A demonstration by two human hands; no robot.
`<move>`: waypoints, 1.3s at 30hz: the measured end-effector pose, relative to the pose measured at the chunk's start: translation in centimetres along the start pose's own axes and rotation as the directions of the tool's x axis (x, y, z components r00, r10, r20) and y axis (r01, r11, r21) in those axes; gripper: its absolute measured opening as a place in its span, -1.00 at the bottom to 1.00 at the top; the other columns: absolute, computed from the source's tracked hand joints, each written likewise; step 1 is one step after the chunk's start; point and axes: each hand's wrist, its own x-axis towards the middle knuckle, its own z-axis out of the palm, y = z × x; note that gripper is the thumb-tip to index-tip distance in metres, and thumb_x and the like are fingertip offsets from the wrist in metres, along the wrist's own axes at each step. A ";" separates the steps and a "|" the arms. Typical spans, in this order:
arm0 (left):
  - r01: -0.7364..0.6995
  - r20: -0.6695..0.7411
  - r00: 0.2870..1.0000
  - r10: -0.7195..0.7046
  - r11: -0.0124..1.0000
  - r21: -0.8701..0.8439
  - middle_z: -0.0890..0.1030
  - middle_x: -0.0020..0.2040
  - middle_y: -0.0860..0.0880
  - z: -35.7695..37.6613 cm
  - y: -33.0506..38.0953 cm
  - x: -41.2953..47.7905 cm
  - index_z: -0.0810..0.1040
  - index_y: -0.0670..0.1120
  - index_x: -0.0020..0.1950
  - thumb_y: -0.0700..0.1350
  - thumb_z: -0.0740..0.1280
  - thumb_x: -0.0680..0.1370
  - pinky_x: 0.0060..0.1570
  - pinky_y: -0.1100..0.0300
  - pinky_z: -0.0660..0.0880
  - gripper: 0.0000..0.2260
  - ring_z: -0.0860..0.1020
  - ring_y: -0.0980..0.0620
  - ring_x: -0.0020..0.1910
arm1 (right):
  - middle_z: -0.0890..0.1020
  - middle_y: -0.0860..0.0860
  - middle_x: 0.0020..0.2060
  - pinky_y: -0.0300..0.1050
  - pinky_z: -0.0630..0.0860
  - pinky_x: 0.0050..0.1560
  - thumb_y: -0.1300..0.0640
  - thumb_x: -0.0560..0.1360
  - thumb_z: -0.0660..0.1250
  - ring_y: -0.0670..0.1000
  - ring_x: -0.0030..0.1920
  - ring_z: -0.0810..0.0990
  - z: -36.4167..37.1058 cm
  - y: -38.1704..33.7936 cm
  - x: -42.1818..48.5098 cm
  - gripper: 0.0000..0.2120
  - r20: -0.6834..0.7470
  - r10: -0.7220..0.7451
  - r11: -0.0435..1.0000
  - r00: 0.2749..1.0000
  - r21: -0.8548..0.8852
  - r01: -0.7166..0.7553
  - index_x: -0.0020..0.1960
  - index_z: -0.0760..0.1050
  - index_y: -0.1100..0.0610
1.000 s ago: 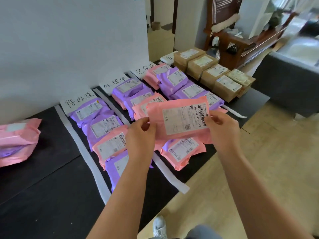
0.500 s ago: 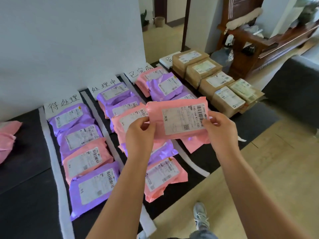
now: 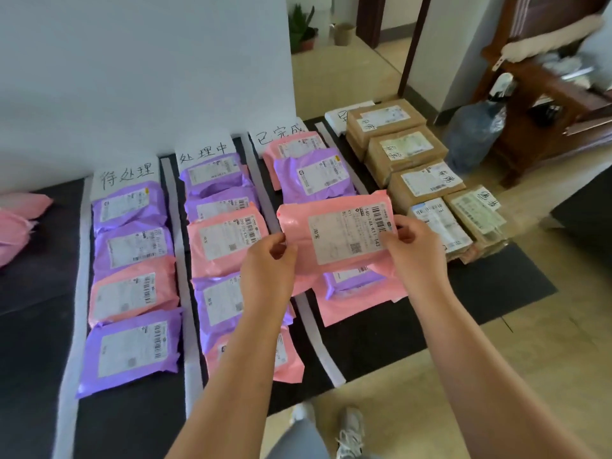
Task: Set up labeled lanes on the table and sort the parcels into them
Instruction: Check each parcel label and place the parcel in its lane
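I hold a pink parcel (image 3: 334, 231) with a white shipping label above the third lane. My left hand (image 3: 268, 270) pinches its left edge and my right hand (image 3: 415, 251) grips its right edge by the barcode. Below it lie a purple parcel (image 3: 313, 175), another purple parcel (image 3: 351, 281) and a pink one (image 3: 344, 308). Handwritten paper lane labels stand at the back: first label (image 3: 126, 175), second label (image 3: 203, 154), third label (image 3: 278, 134). White strips such as the strip (image 3: 180, 260) divide the lanes on the black table (image 3: 463, 293).
The first lane (image 3: 132, 286) and second lane (image 3: 225, 240) hold rows of purple and pink parcels. Several brown cardboard boxes (image 3: 407, 150) fill the fourth lane. Unsorted pink parcels (image 3: 16, 223) lie far left. A water jug (image 3: 473, 140) and wooden furniture (image 3: 549, 94) stand at right.
The view has swung right and closer along the table. The pink parcel, held by both hands throughout, has shifted from over the second lane toward the third lane.
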 end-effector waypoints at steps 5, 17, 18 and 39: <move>0.025 0.001 1.000 -0.025 0.999 0.026 0.58 -0.05 0.10 0.8 0.2 2.9 0.61 -0.07 0.22 -0.13 0.34 0.60 -0.19 0.27 0.39 -0.79 0.52 0.10 -0.09 | 0.58 -0.15 -0.02 -0.26 0.47 -0.22 0.14 0.57 0.35 -0.10 0.00 0.59 1.2 -0.3 3.0 -0.69 0.015 0.003 1.000 1.000 -0.014 -0.003 0.30 0.46 -0.01; 0.069 0.053 0.996 -0.071 0.997 0.032 0.65 0.15 0.01 4.6 0.7 10.8 0.58 -0.08 0.28 -0.12 0.35 0.58 -0.05 0.21 0.41 -0.73 0.59 0.03 0.03 | 0.59 -0.15 -0.04 -0.15 0.42 -0.20 0.17 0.59 0.26 -0.06 -0.04 0.55 3.4 -0.9 11.4 -0.75 0.041 0.004 0.988 0.999 -0.156 0.003 0.24 0.54 0.01; 0.083 0.054 0.995 -0.085 0.996 0.036 0.65 0.14 0.01 5.3 0.6 11.1 0.57 -0.08 0.28 -0.12 0.35 0.58 -0.07 0.23 0.38 -0.73 0.56 0.06 0.00 | 0.58 -0.15 -0.04 -0.19 0.38 -0.25 0.18 0.59 0.25 -0.07 -0.05 0.54 3.5 -0.7 12.1 -0.75 0.048 0.002 0.983 0.999 -0.182 0.007 0.24 0.54 0.00; 0.208 -0.040 0.978 -0.204 0.953 0.218 0.68 0.02 -0.07 12.9 -2.1 11.2 0.61 -0.09 0.15 -0.12 0.25 0.61 -0.02 0.03 0.54 -0.81 0.61 -0.14 0.01 | 0.56 0.01 0.25 -0.11 0.46 -0.04 0.15 0.57 0.31 0.06 0.13 0.59 4.3 4.0 18.9 -0.57 0.374 0.055 0.908 0.926 -0.405 0.109 0.43 0.41 0.02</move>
